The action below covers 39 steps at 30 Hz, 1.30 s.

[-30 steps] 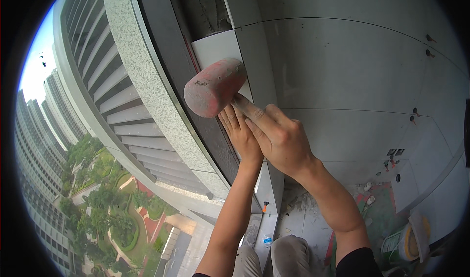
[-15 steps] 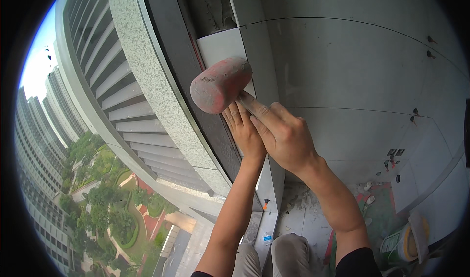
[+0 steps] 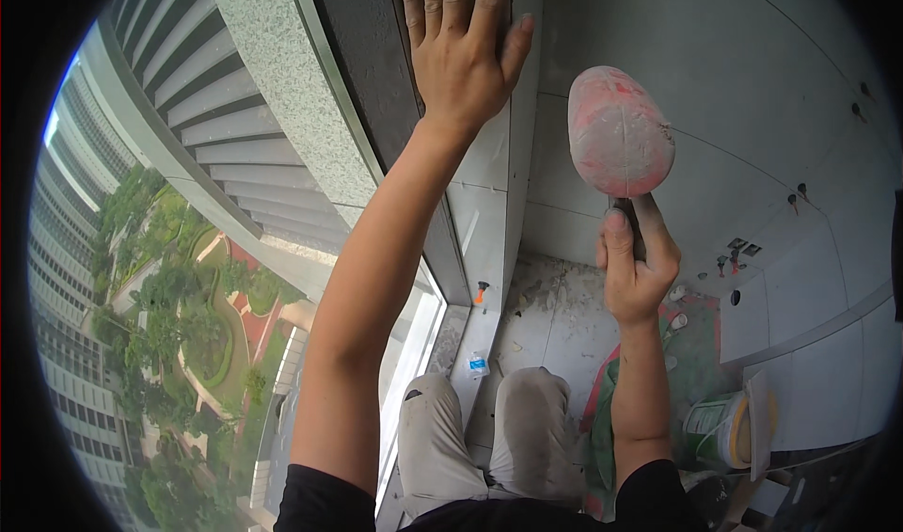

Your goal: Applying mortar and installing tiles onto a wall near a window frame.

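My left hand [image 3: 463, 45] lies flat, fingers apart, on a narrow grey tile [image 3: 487, 156] set along the window reveal. My right hand [image 3: 636, 267] grips the short handle of a pink rubber mallet [image 3: 620, 132], whose dusty rounded head is raised clear of the wall, to the right of the tile. The mallet touches nothing else. Both forearms rise from the lower edge, and my knees in pale, dusty trousers [image 3: 489, 443] show below.
A large grey tiled wall [image 3: 752, 90] with small spacers fills the right. A white bucket [image 3: 722, 430] stands at lower right on a dusty floor with a green sheet. The open window [image 3: 414, 344] on the left drops to tall buildings and gardens far below.
The two hands were together at the mallet against the tile. Now my left hand has slid up flat on the tile, and my right has pulled the mallet away to the right.
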{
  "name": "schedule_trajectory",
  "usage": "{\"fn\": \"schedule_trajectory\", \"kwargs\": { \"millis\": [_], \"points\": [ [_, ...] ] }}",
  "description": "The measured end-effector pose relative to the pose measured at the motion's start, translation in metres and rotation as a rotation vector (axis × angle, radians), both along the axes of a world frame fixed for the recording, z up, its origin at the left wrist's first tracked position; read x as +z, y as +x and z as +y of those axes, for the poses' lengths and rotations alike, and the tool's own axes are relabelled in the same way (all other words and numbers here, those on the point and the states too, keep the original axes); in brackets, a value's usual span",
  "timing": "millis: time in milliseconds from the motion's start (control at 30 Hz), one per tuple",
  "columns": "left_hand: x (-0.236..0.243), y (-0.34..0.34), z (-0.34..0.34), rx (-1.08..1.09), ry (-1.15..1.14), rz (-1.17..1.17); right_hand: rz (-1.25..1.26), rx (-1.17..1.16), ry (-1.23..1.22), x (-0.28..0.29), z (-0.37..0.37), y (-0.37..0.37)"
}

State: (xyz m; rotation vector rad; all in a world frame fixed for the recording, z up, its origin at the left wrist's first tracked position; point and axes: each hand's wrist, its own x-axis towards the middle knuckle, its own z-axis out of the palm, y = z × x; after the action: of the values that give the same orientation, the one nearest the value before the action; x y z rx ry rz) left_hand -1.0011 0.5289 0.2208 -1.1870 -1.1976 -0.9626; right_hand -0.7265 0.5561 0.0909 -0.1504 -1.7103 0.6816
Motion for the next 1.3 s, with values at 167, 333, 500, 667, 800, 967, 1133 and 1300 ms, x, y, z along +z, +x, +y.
{"fn": "schedule_trajectory", "kwargs": {
  "millis": [167, 333, 500, 667, 800, 967, 1133, 1300],
  "points": [
    [0.002, 0.003, -0.003, 0.091, 0.015, 0.022, -0.028, 0.065, -0.168, -0.047, 0.003, 0.004],
    [0.006, -0.004, 0.0, 0.359, 0.017, 0.112, -0.028, 0.017, -0.062, -0.075, 0.009, 0.0],
    [-0.004, -0.005, 0.0, -0.002, -0.019, 0.002, -0.065, 0.056, -0.051, -0.093, 0.002, 0.001],
    [0.007, -0.008, 0.008, 0.083, 0.024, 0.082, -0.162, 0.105, 0.017, -0.086, -0.014, -0.017],
    [0.007, -0.005, -0.001, 0.221, -0.037, 0.063, -0.108, 0.126, 0.199, -0.072, -0.021, -0.044],
    [0.001, -0.005, -0.009, 0.371, -0.113, 0.047, -0.093, 0.046, 0.185, -0.071, -0.009, -0.034],
    [0.001, -0.009, -0.007, 0.061, -0.014, 0.081, -0.028, 0.002, -0.001, -0.104, 0.0, 0.001],
    [0.002, -0.009, -0.013, 0.001, -0.127, -0.003, -0.014, -0.107, -0.467, -0.189, -0.012, 0.04]
  ]
}}
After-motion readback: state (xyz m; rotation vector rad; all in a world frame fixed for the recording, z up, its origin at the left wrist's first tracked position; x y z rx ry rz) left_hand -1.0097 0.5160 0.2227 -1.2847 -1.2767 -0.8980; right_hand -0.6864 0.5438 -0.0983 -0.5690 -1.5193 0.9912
